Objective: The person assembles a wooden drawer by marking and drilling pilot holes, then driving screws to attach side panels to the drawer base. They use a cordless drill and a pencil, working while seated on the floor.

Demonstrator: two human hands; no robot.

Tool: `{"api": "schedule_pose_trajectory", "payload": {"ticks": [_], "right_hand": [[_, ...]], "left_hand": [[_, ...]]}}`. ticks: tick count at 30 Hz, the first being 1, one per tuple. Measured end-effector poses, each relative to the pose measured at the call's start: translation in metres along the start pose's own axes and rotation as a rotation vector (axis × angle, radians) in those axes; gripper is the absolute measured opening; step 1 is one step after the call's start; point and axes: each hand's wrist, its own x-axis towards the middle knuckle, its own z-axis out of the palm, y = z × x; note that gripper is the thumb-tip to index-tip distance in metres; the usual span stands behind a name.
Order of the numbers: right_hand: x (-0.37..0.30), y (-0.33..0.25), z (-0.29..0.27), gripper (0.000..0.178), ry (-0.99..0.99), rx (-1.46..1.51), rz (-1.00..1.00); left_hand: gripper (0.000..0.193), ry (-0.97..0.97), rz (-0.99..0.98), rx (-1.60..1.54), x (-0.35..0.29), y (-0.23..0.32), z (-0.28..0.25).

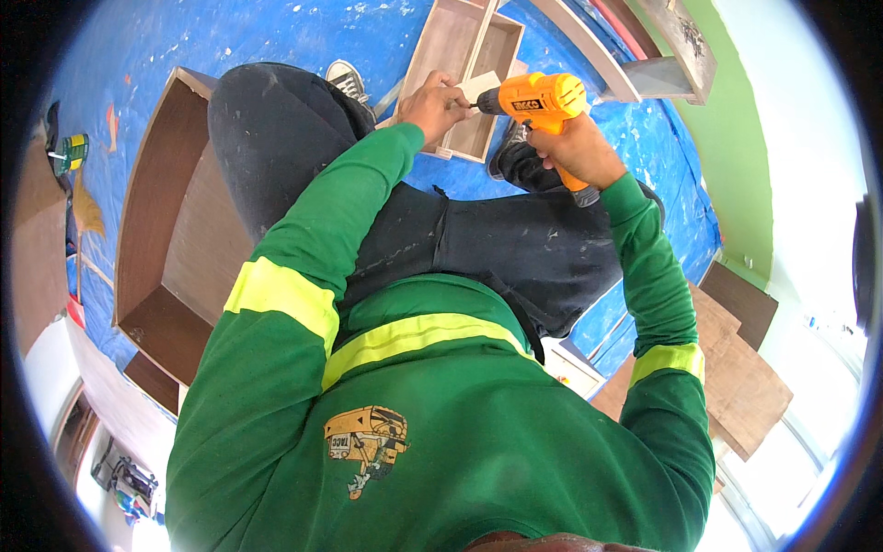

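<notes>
My right hand [581, 152] grips the handle of an orange cordless drill [538, 97] with a black chuck pointing left. Close to the tip of the drill, the fingers of my left hand [435, 109] are pinched together; what they hold is too small to make out. Behind the chuck shows a small pale wood piece [478, 86]. Below both hands lies a shallow wooden frame with dividers [448, 41], partly covered by my left hand and the drill.
An open brown wooden box [152, 184] stands to the left of my leg. Blue sheeting [267, 32] with paint specks covers the floor. Wooden boards [745, 386] lie at the right, and a wooden unit [676, 78] stands by the green wall [740, 175]. A green can [74, 153] is at far left.
</notes>
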Motion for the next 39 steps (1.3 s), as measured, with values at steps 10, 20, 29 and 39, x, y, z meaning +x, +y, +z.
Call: {"api": "schedule_pose_trajectory", "payload": {"ticks": [10, 20, 29, 39], "right_hand": [[0.005, 0.005, -0.002, 0.04, -0.019, 0.008, -0.035], [0.009, -0.004, -0.005, 0.042, -0.038, -0.158, -0.071], [0.01, -0.024, -0.001, 0.046, -0.038, -0.282, -0.038], [0.011, -0.009, 0.006, 0.047, -0.03, -0.232, -0.047]], "left_hand": [[0.025, -0.04, -0.026, 0.009, 0.002, 0.001, -0.002], [0.027, -0.034, -0.004, 0.026, 0.002, 0.002, 0.0], [0.03, -0.046, -0.024, 0.022, 0.004, -0.001, -0.003], [0.044, -0.123, -0.012, 0.05, 0.005, 0.008, -0.014]]}}
